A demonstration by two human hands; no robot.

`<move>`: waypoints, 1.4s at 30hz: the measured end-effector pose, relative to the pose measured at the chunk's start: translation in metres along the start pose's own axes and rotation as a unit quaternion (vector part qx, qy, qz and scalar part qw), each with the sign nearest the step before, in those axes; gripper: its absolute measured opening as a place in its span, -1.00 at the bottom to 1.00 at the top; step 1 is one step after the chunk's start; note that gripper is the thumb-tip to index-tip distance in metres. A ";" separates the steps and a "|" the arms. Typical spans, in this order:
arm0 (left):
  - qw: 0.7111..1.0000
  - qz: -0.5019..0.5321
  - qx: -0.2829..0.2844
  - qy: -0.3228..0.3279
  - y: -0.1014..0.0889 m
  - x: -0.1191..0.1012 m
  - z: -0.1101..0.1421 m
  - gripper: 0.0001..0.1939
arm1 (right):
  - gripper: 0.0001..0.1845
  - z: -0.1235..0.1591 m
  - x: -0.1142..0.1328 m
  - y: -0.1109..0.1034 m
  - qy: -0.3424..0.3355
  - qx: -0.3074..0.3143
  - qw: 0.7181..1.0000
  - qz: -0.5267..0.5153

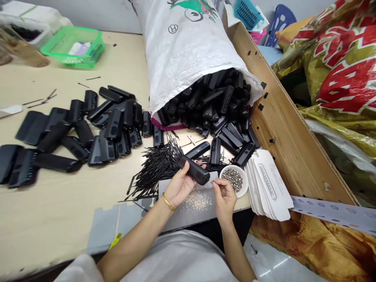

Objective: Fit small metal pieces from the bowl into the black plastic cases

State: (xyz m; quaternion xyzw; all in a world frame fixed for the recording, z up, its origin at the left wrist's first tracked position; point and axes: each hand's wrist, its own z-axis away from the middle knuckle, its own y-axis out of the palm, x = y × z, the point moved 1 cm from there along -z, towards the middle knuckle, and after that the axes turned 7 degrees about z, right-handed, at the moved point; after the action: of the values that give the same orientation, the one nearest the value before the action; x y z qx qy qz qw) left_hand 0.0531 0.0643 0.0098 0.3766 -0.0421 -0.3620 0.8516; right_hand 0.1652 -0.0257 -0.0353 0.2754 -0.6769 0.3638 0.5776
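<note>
My left hand (179, 186) is wrapped round a black oblong plastic case (194, 170), its near end pointing right. Close to that end, the fingertips of my right hand (225, 197) are pinched together on something tiny that I cannot make out. Just right of them stands a white bowl (245, 188) filled with small shiny metal pieces (232, 178). Behind my left hand lies a heap of thin black sticks (158, 164). Pale crumbs (195, 201) are scattered on a grey sheet (176, 219) beneath my hands.
A white sack (188, 51) spills many black cases (208, 98) onto the table. More cases (114, 125) lie piled at left, with a green basket (75, 47) behind. White printed cards (270, 184) are stacked beside the bowl. A wooden board (282, 113) edges the right side.
</note>
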 end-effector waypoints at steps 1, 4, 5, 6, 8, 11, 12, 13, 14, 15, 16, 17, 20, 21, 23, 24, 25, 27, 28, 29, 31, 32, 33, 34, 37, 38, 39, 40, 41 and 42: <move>1.000 0.002 -0.001 0.000 0.000 0.000 0.001 -0.79 | -0.91 0.002 0.000 0.001 -0.020 0.000 1.000 0.021; 1.000 0.005 0.004 0.003 -0.002 0.003 0.002 -0.82 | -0.93 0.004 0.004 0.003 -0.090 -0.009 0.991 0.094; 1.000 0.006 0.008 0.005 -0.004 0.004 0.002 -0.83 | -0.92 0.003 0.005 0.003 -0.112 -0.012 0.987 0.115; 1.000 0.006 0.013 0.007 -0.005 0.005 0.001 -0.85 | -0.91 0.002 0.006 0.003 -0.130 -0.016 0.983 0.131; 1.000 0.002 0.025 0.014 -0.009 0.008 -0.001 -0.89 | -0.90 0.000 0.007 0.003 -0.144 -0.015 0.979 0.144; 0.998 -0.012 0.041 0.038 -0.012 0.010 -0.004 -0.89 | -0.89 -0.001 0.004 0.005 -0.109 -0.003 0.986 0.124; 0.998 -0.018 0.042 0.047 -0.012 0.009 -0.004 -0.88 | -0.88 0.000 0.002 0.006 -0.097 -0.003 0.989 0.115; 0.997 -0.027 0.043 0.055 -0.013 0.008 -0.003 -0.86 | -0.88 0.001 0.001 0.007 -0.090 -0.006 0.990 0.107; 0.996 -0.038 0.045 0.063 -0.013 0.007 0.000 -0.83 | -0.88 0.003 0.000 0.008 -0.087 -0.012 0.991 0.102; 0.995 -0.052 0.053 0.073 -0.015 0.006 0.004 -0.79 | -0.88 0.005 -0.001 0.008 -0.088 -0.012 0.991 0.097; 0.991 -0.068 0.069 0.090 -0.017 0.005 0.010 -0.74 | -0.88 0.007 -0.002 0.007 -0.091 -0.003 0.992 0.091; 0.985 -0.088 0.092 0.113 -0.019 0.007 0.016 -0.71 | -0.88 0.008 -0.002 0.005 -0.092 0.011 0.992 0.084; 0.946 -0.203 0.166 0.193 -0.030 0.020 0.031 -0.71 | -0.86 0.006 0.000 -0.012 -0.087 -0.004 0.994 0.072; 0.925 -0.261 0.178 0.211 -0.032 0.025 0.031 -0.74 | -0.85 0.003 0.001 -0.021 -0.079 -0.038 0.993 0.078; 0.876 -0.385 0.173 0.232 -0.032 0.026 0.020 -0.75 | -0.83 -0.005 0.003 -0.036 -0.070 -0.095 0.987 0.110; 0.850 -0.438 0.157 0.246 -0.029 0.018 0.010 -0.72 | -0.83 -0.009 0.004 -0.043 -0.073 -0.103 0.983 0.133; 0.825 -0.481 0.130 0.268 -0.026 0.003 -0.001 -0.67 | -0.82 -0.014 0.005 -0.048 -0.079 -0.095 0.979 0.161; 0.778 -0.526 0.045 0.340 -0.018 -0.045 -0.026 -0.59 | -0.81 -0.023 0.005 -0.055 -0.096 -0.053 0.968 0.228; 0.744 -0.536 -0.032 0.398 -0.015 -0.075 -0.037 -0.58 | -0.80 -0.028 0.003 -0.057 -0.100 -0.031 0.959 0.263; 0.699 -0.553 -0.106 0.440 -0.012 -0.105 -0.046 -0.59 | -0.79 -0.032 -0.001 -0.059 -0.102 -0.010 0.949 0.299; 0.608 -0.582 -0.191 0.505 -0.008 -0.150 -0.057 -0.55 | -0.77 -0.039 -0.013 -0.060 -0.108 0.028 0.925 0.363; 0.552 -0.597 -0.201 0.546 -0.005 -0.162 -0.060 -0.49 | -0.76 -0.042 -0.019 -0.060 -0.111 0.042 0.914 0.389; 0.502 -0.618 -0.193 0.573 -0.003 -0.165 -0.062 -0.45 | -0.76 -0.044 -0.026 -0.060 -0.114 0.051 0.903 0.410; 0.461 -0.645 -0.167 0.586 -0.001 -0.159 -0.064 -0.45 | -0.76 -0.046 -0.032 -0.059 -0.116 0.058 0.894 0.429; 0.403 -0.770 -0.043 0.493 0.004 -0.110 -0.075 -0.63 | -0.78 -0.048 -0.039 -0.059 -0.107 0.064 0.881 0.457; 0.397 -0.808 -0.012 0.435 0.004 -0.091 -0.079 -0.67 | -0.78 -0.048 -0.038 -0.059 -0.104 0.063 0.882 0.455; 0.390 -0.837 0.009 0.385 0.004 -0.074 -0.083 -0.69 | -0.79 -0.048 -0.036 -0.060 -0.100 0.065 0.887 0.445; 0.381 -0.856 0.019 0.350 0.005 -0.062 -0.085 -0.70 | -0.80 -0.047 -0.033 -0.060 -0.096 0.068 0.896 0.428; 0.376 -0.864 0.021 0.333 0.005 -0.054 -0.087 -0.71 | -0.81 -0.047 -0.029 -0.061 -0.090 0.073 0.909 0.401; 0.376 -0.865 0.021 0.330 0.005 -0.051 -0.087 -0.73 | -0.83 -0.045 -0.026 -0.062 -0.080 0.079 0.923 0.368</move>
State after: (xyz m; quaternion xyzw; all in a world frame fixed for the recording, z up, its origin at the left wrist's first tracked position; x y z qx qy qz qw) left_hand 0.0488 0.1526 -0.0386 0.3157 0.5839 -0.7478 0.0131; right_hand 0.2459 -0.0265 -0.0466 0.0798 -0.7437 0.5795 0.3236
